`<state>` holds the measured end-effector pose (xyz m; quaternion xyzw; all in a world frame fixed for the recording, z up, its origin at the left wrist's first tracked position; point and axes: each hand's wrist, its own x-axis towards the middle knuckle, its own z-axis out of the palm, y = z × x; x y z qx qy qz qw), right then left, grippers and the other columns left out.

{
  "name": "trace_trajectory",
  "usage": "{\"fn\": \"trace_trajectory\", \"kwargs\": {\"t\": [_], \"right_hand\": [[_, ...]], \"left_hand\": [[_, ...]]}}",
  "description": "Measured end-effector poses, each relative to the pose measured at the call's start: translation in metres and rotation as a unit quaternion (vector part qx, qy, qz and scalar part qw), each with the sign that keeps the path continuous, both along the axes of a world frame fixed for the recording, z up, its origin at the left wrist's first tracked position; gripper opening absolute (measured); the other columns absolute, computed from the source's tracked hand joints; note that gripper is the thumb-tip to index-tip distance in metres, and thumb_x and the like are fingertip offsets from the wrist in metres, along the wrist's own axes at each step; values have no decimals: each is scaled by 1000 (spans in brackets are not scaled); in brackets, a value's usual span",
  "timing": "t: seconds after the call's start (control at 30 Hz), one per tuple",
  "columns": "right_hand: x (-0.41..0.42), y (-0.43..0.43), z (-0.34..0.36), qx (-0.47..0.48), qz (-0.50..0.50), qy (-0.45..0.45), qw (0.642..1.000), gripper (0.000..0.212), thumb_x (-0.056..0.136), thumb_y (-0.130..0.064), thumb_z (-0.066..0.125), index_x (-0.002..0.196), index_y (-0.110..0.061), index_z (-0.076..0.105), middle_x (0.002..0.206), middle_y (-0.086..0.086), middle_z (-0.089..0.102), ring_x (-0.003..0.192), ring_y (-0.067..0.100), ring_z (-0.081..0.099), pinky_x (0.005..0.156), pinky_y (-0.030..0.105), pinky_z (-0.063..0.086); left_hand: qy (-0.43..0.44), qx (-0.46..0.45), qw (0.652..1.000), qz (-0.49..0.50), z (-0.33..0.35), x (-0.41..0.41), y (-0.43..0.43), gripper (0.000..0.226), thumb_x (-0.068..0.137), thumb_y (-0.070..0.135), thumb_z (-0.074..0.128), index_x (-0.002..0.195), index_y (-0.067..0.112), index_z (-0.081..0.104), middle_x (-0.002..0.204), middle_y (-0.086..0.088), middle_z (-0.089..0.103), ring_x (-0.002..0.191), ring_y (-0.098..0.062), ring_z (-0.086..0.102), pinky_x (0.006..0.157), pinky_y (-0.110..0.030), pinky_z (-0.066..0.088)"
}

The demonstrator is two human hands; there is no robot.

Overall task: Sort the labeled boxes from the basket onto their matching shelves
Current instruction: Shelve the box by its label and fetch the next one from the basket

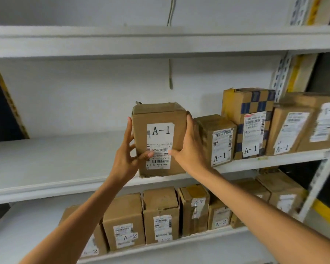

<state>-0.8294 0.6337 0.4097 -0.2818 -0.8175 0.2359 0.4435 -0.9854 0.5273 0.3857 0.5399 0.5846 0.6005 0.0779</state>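
Both arms raised; left hand [126,149] and right hand [189,147] clasp A-1 box [159,138] sides, thumbs on label.

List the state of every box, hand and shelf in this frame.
held A-1 box: upright, label out, gripped between both hands at the middle shelf's front edge
left hand: grips its left side, thumb on the label
right hand: grips its right side, thumb on the front
shelved A-1 boxes: standing in a row on the middle shelf, to its right
A-2 boxes: standing in a row on the lower shelf
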Motion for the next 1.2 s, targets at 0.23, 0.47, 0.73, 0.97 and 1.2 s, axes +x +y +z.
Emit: {"fn": "trace_trajectory", "kwargs": {"t": [0.23, 0.47, 0.73, 0.97, 1.2], "right_hand": [[26, 23, 34, 215, -24, -131, 968, 106, 69, -23, 84, 152, -12, 19, 157, 3, 20, 143, 17, 14, 113, 27, 18], [43, 36, 42, 262, -79, -205, 940, 98, 77, -26, 78, 151, -7, 17, 156, 9, 21, 143, 24, 18, 113, 26, 10], [-10, -40, 35, 380, 74, -130, 913, 35, 79, -7, 65, 112, -3, 59, 105, 12, 61, 94, 25, 57, 69, 26, 44], [-123, -123, -7, 231, 258, -361, 866, 29, 82, -21, 62, 105, -10, 47, 104, 9, 54, 88, 27, 55, 62, 33, 39], [-179, -231, -57, 264, 433, -427, 748, 42, 82, -32, 67, 115, -12, 50, 108, 7, 53, 94, 27, 57, 80, 41, 52]], "left_hand": [[-15, 1, 1000, -16, 1, 11, 15, 107, 71, 30, 80, 148, 49, 8, 124, 35, 46, 105, 12, 57, 68, -17, 55], [-28, 2, 999, -33, 1, 27, 38, 109, 73, 22, 80, 149, 45, 7, 128, 24, 45, 104, 7, 58, 66, -14, 54], [25, -119, 989, 84, -17, -14, -19, 59, 74, 29, 80, 127, 27, 55, 114, 4, 64, 106, -11, 61, 80, -22, 52], [74, -265, 928, 250, -20, -71, -173, 41, 71, 14, 83, 108, 21, 66, 99, 2, 68, 91, -12, 65, 69, -10, 49], [97, -443, 772, 446, -40, -34, -329, 39, 72, 35, 80, 107, 26, 65, 99, 10, 66, 88, -11, 63, 78, -26, 52]]}}
